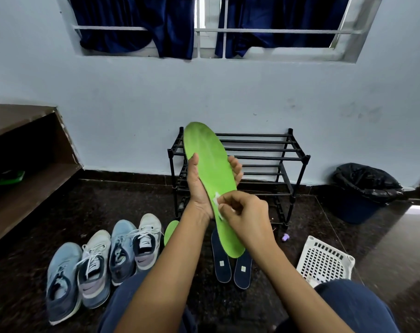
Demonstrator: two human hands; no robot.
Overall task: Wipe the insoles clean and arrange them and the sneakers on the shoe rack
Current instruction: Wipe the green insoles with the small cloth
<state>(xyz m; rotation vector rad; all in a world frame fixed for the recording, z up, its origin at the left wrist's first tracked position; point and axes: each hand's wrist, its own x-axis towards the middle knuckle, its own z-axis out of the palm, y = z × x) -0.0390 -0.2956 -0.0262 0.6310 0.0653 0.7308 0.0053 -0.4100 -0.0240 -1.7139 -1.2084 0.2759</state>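
My left hand (199, 183) grips a long green insole (207, 155) from underneath, holding it up in front of the black shoe rack (288, 162). My right hand (247, 215) pinches a small white wipe (216, 199) against the insole's lower half. A second green insole (170, 230) lies on the floor, partly hidden by my left forearm. Two dark blue insoles (222, 265) lie side by side on the floor below the raised one. Several sneakers (96, 265), blue and white-grey, stand in a row at the lower left.
A white perforated basket (324, 263) lies on the dark floor at right. A blue bin with a black liner (365, 191) stands by the wall. A brown wooden shelf (24, 169) runs along the left. A small purple object (285, 237) sits near the rack's foot.
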